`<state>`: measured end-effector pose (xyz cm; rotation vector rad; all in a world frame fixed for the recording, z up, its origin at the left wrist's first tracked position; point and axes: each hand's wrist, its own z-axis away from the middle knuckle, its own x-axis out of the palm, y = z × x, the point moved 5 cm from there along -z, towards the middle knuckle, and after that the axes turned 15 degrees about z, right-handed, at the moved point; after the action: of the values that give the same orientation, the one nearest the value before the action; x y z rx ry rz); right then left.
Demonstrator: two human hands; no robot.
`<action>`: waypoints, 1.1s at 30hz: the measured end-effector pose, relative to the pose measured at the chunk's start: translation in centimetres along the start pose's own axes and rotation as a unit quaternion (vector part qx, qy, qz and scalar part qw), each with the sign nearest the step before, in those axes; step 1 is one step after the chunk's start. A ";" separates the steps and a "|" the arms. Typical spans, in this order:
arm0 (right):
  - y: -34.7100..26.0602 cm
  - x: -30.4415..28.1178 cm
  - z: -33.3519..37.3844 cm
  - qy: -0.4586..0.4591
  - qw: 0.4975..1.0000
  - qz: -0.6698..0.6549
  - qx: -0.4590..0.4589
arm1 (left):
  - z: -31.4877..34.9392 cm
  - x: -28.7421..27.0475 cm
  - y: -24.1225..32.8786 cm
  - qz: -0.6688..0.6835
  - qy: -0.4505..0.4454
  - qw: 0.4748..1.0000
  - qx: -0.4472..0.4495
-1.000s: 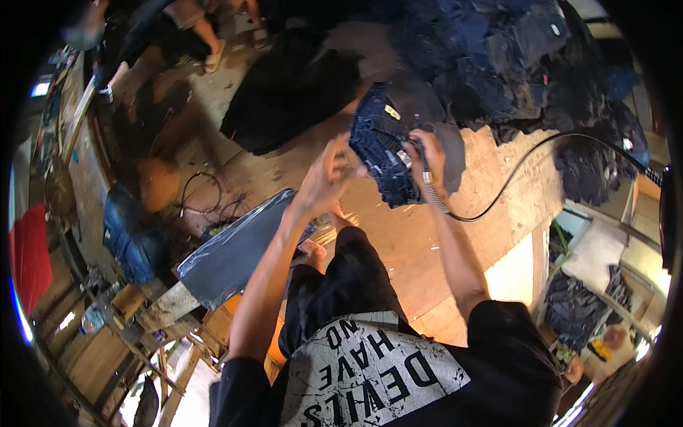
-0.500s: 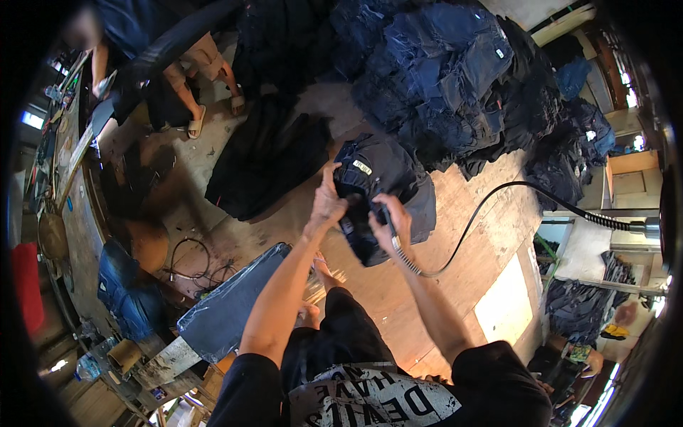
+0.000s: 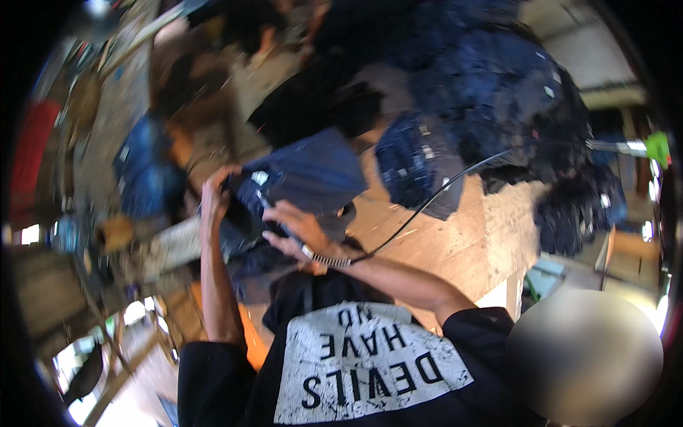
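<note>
My left hand is closed on the edge of a dark blue garment, probably trousers, with a small white label near that edge. The cloth spreads to the right over a padded surface. Over its near part is my right hand, round a slim hand tool; some of its fingers are stretched out. A spring-sleeved flexible black cable leads off the tool towards the upper right. Blur hides the tool's tip. To the right, another dark garment lies on the wooden floor, apart from both hands.
A large heap of dark garments fills the far right, with a smaller pile nearer. Black cloth lies far ahead. Blue denim sits at left. Another person's legs show far off. The cable's metal end hangs at right.
Both hands have moved left and nearer, with the tool. The garment they worked on now lies released on the floor to the right; a different dark blue one is held. The view has turned.
</note>
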<state>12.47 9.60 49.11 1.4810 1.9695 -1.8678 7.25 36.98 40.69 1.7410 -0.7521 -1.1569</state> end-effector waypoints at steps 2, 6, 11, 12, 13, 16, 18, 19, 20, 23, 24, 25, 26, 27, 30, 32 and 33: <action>-2.0 1.3 -0.9 -0.059 0.994 -0.085 -0.027 | 5.0 -3.3 1.7 -0.174 0.095 0.978 -0.059; 1.0 -3.0 -2.6 0.000 0.999 0.019 -0.028 | 10.7 -0.9 7.8 -0.178 0.315 0.932 -0.034; 8.2 -1.4 -5.7 -0.134 0.980 0.126 -0.071 | 11.9 6.1 8.6 -0.229 0.115 0.958 -0.127; 8.5 -0.6 -6.0 -0.139 0.978 0.125 -0.097 | 12.1 5.6 8.1 -0.239 0.106 0.951 -0.163; 9.0 0.0 -6.3 -0.146 0.974 0.130 -0.116 | 12.3 4.9 8.5 -0.205 0.153 0.959 -0.123; 10.0 0.4 -6.7 -0.127 0.982 0.094 -0.101 | 13.0 2.1 8.1 -0.221 0.208 0.927 -0.221; 11.0 -0.2 -6.8 -0.094 0.991 0.075 -0.064 | 13.1 1.8 8.9 -0.280 0.246 0.890 -0.262; 11.3 -0.2 -6.8 -0.094 0.991 0.070 -0.067 | 13.2 1.5 8.8 -0.283 0.235 0.878 -0.307; 11.6 -0.4 -6.8 -0.097 0.991 0.057 -0.076 | 13.1 1.8 8.9 -0.284 0.231 0.869 -0.333; 11.9 -0.9 -7.0 -0.114 0.991 0.022 -0.069 | 12.3 1.7 8.5 -0.171 0.221 0.897 -0.341; 12.0 -0.9 -7.2 -0.104 0.993 -0.049 -0.028 | 12.2 1.6 8.0 -0.110 0.217 0.903 -0.355; 11.6 -1.4 -7.4 -0.094 0.993 -0.063 -0.023 | 12.1 1.4 8.2 -0.072 0.256 0.908 -0.325; 10.8 -1.7 -7.6 -0.079 0.993 -0.082 -0.035 | 12.2 1.1 8.0 -0.038 0.271 0.903 -0.331; 10.0 -1.4 -7.9 -0.112 0.986 -0.117 -0.033 | 12.6 1.1 7.8 -0.004 0.284 0.898 -0.336; 7.1 1.5 -7.9 -0.187 0.968 -0.165 -0.026 | 13.9 1.5 7.2 0.085 0.322 0.874 -0.355; 4.6 4.7 -8.2 -0.192 0.964 -0.081 -0.162 | 15.0 1.9 6.5 0.140 0.357 0.850 -0.362; 3.4 6.8 -8.3 -0.152 0.951 -0.107 -0.248 | 15.3 1.9 6.4 0.117 0.358 0.860 -0.344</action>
<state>15.51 19.50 44.66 0.8195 2.2761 -1.3929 -6.23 27.52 43.17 1.2568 -0.0520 -0.4370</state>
